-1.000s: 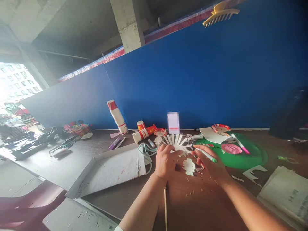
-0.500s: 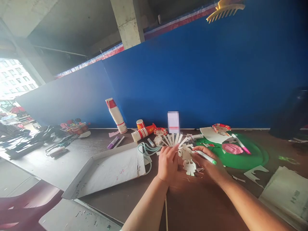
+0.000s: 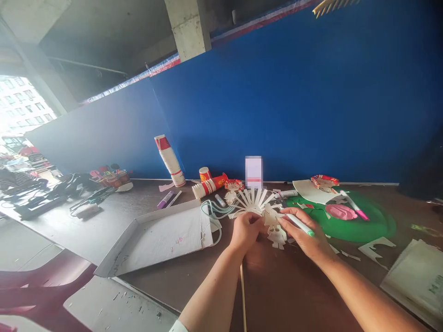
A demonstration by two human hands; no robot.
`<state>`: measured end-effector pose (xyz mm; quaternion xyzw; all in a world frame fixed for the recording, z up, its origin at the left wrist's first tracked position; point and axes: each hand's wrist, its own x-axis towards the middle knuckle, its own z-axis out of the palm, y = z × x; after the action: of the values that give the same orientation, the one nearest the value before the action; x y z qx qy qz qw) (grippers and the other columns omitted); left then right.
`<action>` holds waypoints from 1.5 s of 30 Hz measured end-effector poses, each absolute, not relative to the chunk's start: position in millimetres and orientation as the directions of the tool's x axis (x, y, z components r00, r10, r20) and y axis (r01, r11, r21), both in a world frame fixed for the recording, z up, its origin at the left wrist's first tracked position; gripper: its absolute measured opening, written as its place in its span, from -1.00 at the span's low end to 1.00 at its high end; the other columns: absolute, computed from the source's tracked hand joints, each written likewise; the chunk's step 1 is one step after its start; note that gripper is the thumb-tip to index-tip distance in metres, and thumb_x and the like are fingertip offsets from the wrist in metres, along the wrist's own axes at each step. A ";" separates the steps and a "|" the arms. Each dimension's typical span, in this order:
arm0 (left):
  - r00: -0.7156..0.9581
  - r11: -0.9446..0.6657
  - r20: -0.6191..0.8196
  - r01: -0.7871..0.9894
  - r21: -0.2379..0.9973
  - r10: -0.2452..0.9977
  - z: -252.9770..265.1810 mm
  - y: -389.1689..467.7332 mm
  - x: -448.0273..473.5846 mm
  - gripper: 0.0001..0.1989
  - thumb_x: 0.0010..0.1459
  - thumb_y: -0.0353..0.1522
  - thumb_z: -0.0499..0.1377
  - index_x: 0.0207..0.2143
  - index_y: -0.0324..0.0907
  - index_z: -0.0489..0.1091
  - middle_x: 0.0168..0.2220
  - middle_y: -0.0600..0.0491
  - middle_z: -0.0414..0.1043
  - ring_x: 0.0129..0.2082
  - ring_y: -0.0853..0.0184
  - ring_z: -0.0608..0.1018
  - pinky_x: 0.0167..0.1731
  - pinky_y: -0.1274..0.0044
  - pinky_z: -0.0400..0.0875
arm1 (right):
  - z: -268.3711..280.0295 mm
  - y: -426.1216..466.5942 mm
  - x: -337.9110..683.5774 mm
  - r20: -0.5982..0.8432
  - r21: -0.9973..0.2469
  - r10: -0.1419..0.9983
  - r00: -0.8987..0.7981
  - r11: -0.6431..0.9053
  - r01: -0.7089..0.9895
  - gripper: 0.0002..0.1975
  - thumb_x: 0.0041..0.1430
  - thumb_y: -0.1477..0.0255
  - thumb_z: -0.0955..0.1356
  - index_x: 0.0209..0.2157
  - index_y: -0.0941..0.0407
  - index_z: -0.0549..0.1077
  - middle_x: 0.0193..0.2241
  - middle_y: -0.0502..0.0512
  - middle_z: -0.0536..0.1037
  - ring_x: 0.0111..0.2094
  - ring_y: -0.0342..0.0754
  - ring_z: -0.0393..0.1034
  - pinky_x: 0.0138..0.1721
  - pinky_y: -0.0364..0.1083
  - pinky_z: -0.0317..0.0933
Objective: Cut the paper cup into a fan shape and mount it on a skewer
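Note:
A white paper cut-out figure (image 3: pixel 272 216) is between my hands above the dark table. Its lower part, another white figure-like shape (image 3: pixel 278 238), hangs or lies just below; I cannot tell if they are joined. My left hand (image 3: pixel 245 232) is closed, thumb and fingers pinching at the figure's left edge. In my right hand (image 3: pixel 309 237) lies a white marker (image 3: pixel 296 222), its green end towards the lower right; its other end is near the paper and the fingertips touch the figure's right side. A fan of white paper strips (image 3: pixel 254 199) spreads just behind.
Left stands a shallow white cardboard tray (image 3: pixel 159 235), with pale cable (image 3: pixel 211 210) beside it. Paper cups (image 3: pixel 171 161) are stacked at the back. Right lie a green disc (image 3: pixel 375 223), a pink-ended marker (image 3: pixel 355 206), paper scraps (image 3: pixel 375 249) and a pale packet (image 3: pixel 415 272).
My left hand has gone from stretched fingers by the strips to a curled pinch at the paper figure. My right hand keeps the marker. The view has shifted slightly.

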<state>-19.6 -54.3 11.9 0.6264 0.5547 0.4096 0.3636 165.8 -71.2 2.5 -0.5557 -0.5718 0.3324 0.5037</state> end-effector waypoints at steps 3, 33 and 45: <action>-0.011 -0.072 0.089 0.488 0.870 0.996 12.9 -50.7 -24.1 -0.80 0.10 -0.27 0.17 -0.44 -0.19 0.50 -0.53 0.11 0.47 -0.52 0.41 0.44 -0.47 0.60 0.27 | 3.9 -69.8 167.6 0.202 -0.944 0.962 0.186 0.140 0.299 -0.65 0.07 0.13 0.39 -0.17 0.03 0.46 -0.46 0.00 0.56 -0.53 -0.08 0.40 -0.45 -0.10 0.30; 0.191 -0.317 0.381 0.899 0.302 0.904 11.7 -76.1 -19.6 -0.82 0.25 -0.35 0.05 -0.33 -0.16 0.44 -0.26 -0.04 0.46 -0.24 0.24 0.48 -0.26 0.47 0.35 | 4.9 -67.0 174.0 0.360 -0.832 0.904 0.230 0.200 0.518 -0.58 0.19 0.12 0.26 -0.12 0.12 0.52 -0.58 0.05 0.55 -0.64 -0.07 0.38 -0.56 -0.08 0.29; 0.660 -0.721 0.386 0.693 0.021 0.645 -9.7 -129.2 8.7 -0.90 0.09 -0.36 0.20 -0.47 -0.17 0.35 -0.39 -0.07 0.37 -0.42 0.27 0.37 -0.55 0.47 0.24 | 6.3 -70.1 171.5 0.372 -0.797 0.904 0.210 0.196 0.571 -0.49 0.20 -0.02 0.22 -0.22 0.10 0.55 -0.67 0.04 0.49 -0.67 -0.07 0.35 -0.63 -0.12 0.25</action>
<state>8.7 -129.2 -9.7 0.9087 0.3681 0.1863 -0.0642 171.5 -70.1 6.3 -0.6101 -0.6043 0.1728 0.4823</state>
